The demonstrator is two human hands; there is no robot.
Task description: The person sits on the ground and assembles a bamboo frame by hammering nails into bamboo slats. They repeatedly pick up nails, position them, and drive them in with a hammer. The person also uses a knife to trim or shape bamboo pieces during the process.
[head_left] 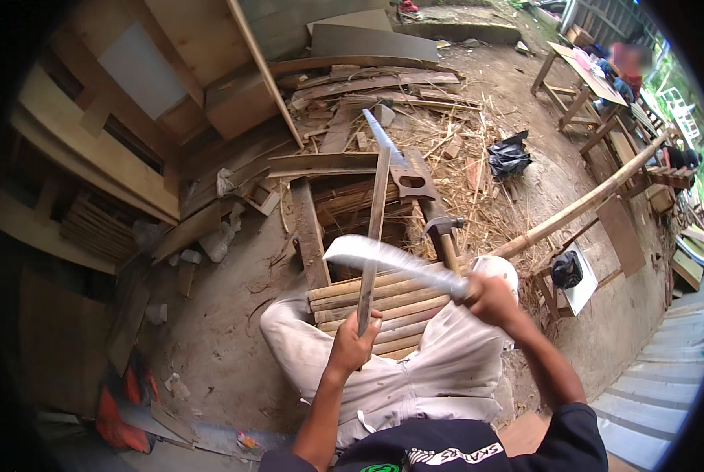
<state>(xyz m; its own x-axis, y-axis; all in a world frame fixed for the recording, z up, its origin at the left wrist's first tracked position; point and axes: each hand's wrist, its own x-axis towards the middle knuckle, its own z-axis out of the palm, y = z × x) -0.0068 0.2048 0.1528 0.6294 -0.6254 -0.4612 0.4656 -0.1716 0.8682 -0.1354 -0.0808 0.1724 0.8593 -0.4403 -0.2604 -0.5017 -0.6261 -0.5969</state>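
My left hand is closed round the lower part of a narrow wooden strip, which stands nearly upright in front of me. In my right hand is the handle of a machete with a broad, curved blade, blurred by motion. The blade reaches leftward across the strip; whether it touches the wood I cannot tell. Beyond lie a hand saw with a wooden handle and a claw hammer, both on a wooden frame. Under them and by my knees is a slatted bamboo seat.
Wood scraps and shavings litter the ground ahead. A long bamboo pole slants off to the right, near a black plastic bag. Wooden furniture panels stand at left. A person sits by a table at far right.
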